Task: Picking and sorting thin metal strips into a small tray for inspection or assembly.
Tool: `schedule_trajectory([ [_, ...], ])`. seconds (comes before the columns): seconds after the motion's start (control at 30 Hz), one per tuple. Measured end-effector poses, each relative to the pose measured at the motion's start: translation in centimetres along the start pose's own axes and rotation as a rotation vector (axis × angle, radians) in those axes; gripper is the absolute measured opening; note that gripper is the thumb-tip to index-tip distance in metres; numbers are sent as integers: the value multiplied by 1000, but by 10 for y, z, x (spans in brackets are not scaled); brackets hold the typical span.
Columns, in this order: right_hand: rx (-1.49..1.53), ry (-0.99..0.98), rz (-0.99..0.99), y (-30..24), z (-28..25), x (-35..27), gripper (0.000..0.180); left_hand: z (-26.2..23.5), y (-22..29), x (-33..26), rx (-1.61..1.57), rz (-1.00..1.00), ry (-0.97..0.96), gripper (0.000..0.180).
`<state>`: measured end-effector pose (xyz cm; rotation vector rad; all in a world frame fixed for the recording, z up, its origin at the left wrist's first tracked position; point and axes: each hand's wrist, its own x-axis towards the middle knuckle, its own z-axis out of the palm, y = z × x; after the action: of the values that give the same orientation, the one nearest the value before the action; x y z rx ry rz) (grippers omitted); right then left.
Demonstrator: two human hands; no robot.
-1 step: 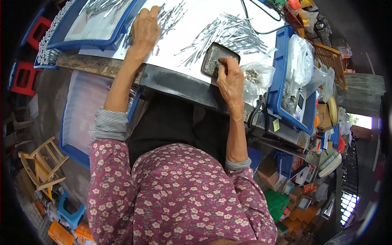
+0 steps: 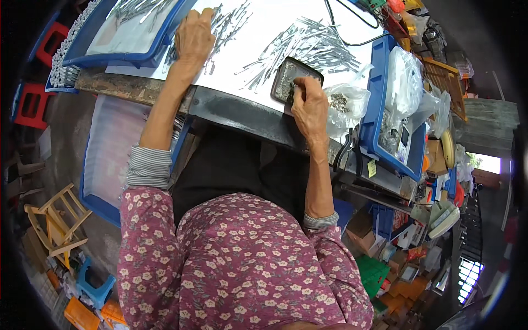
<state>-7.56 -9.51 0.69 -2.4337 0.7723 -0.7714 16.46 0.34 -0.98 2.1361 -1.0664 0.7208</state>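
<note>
My left hand [image 2: 194, 37] reaches over thin grey metal strips [image 2: 231, 23] on the white work surface, beside a blue-rimmed tray [image 2: 124, 59]. Its fingers are curled, and whatever they hold is hidden. My right hand [image 2: 311, 107] is at a small dark rectangular dish [image 2: 281, 82] of tiny metal parts. There the thumb and forefinger are pinched together; anything between them is too small to make out. Behind the dish lies a loose heap of similar strips [image 2: 313, 47]. To the right of the dish, a clear plastic bag [image 2: 355, 99] holds small brownish parts.
A blue bin [image 2: 375, 82] with plastic bags stands at the right. Black-handled pliers [image 2: 345, 151] hang by the table's front edge. A black cable [image 2: 352, 43] crosses the back. Below left is another blue-edged tray [image 2: 99, 206]; a wooden folding stool [image 2: 58, 225] stands on the floor.
</note>
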Motion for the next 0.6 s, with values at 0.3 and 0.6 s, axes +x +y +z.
schedule_trajectory([
  [0.3, -158, -7, -166, 2, 4, -1, 16, 2, -6, -5, 77, 38, 0, 23],
  [0.6, -292, -39, -92, 0, 6, 0, 11, -17, 62, -26, -395, -133, -622, 14],
])
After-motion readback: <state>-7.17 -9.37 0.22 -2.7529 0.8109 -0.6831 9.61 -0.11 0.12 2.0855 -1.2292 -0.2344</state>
